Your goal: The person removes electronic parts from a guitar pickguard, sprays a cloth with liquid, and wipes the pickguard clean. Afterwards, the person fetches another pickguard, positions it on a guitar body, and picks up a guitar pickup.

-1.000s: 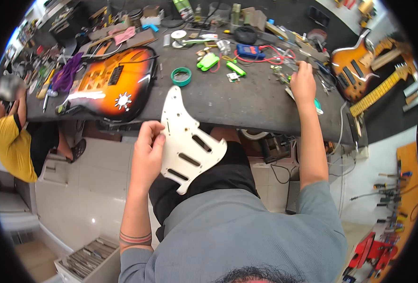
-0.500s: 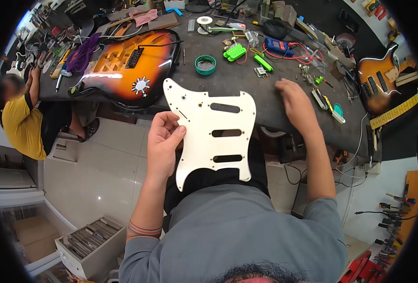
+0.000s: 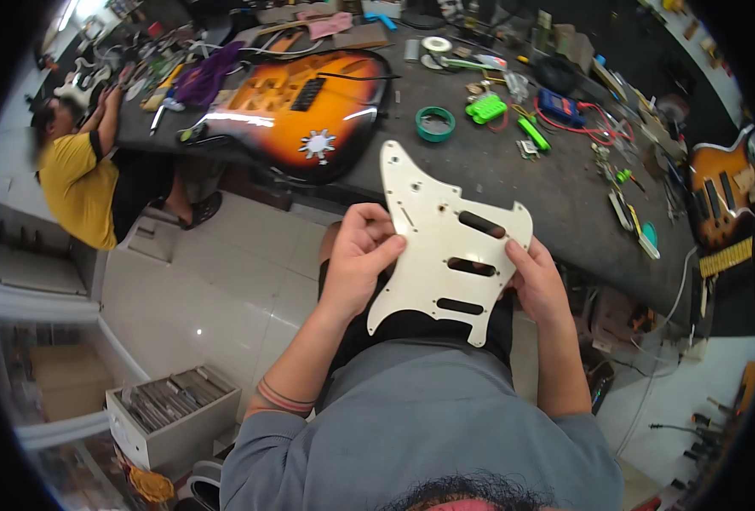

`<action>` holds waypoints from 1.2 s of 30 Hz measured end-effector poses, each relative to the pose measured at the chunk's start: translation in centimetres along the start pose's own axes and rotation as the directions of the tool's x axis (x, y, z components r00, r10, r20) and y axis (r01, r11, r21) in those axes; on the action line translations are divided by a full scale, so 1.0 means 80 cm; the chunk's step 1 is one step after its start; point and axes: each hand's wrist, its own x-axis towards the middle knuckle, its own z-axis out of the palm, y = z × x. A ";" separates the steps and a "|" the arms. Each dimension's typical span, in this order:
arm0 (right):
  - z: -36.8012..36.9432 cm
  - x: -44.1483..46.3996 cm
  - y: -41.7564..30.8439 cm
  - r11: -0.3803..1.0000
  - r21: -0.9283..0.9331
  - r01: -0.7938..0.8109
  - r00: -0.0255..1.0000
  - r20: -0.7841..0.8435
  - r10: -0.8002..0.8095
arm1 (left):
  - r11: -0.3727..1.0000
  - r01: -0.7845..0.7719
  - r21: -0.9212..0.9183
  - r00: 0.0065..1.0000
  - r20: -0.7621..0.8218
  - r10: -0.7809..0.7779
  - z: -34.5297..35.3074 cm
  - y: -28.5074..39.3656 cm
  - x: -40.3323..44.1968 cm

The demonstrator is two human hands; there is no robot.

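A white guitar pickguard [image 3: 433,247] with three pickup slots is held up over my lap, in front of the bench edge. My left hand [image 3: 362,260] pinches its left edge, thumb on the face. On the opposite edge my right hand [image 3: 537,277] grips it, thumb on top and fingers behind. Beyond it, a sunburst guitar body [image 3: 309,111] with a white sun sticker lies on the bench. A green round dish [image 3: 435,124] and bright green pickups [image 3: 486,108] lie past the pickguard.
The dark workbench [image 3: 479,175] also bears a blue multimeter [image 3: 559,106] with red leads, a solder spool [image 3: 436,46] and a purple cloth [image 3: 209,78]. Another sunburst guitar [image 3: 722,192] stands at right. A person in yellow [image 3: 83,183] sits at far left. A white box [image 3: 173,417] stands on the floor.
My right hand has come from above the bench to grip the pickguard's right edge. The pickguard has tilted clockwise, and the whole view has shifted.
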 end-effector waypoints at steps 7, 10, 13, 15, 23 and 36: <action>0.020 0.008 0.007 0.990 0.096 0.107 0.994 -0.025 -0.105 | 0.983 0.146 0.115 0.986 0.063 -0.154 -0.016 0.017 -0.013; 0.023 0.007 0.000 0.995 0.099 0.026 0.999 0.034 -0.029 | 0.988 0.101 0.120 0.995 0.004 -0.102 -0.011 0.020 -0.016; 0.027 0.008 0.002 0.996 0.089 0.010 1.000 0.002 -0.010 | 0.989 0.050 0.139 0.999 -0.019 -0.048 -0.012 0.026 -0.018; 0.028 0.003 -0.003 1.000 -0.009 -0.025 1.000 -0.019 0.025 | 0.990 0.026 0.139 0.999 -0.040 -0.021 -0.008 0.026 -0.018; 0.028 -0.005 -0.002 0.993 0.053 0.106 0.992 -0.082 -0.101 | 0.997 0.023 0.076 0.998 -0.057 -0.018 0.012 0.018 -0.013; 0.044 -0.004 0.018 0.847 -0.022 0.531 0.802 -0.310 -0.511 | 0.995 0.036 0.096 0.999 0.015 -0.037 0.047 -0.014 -0.020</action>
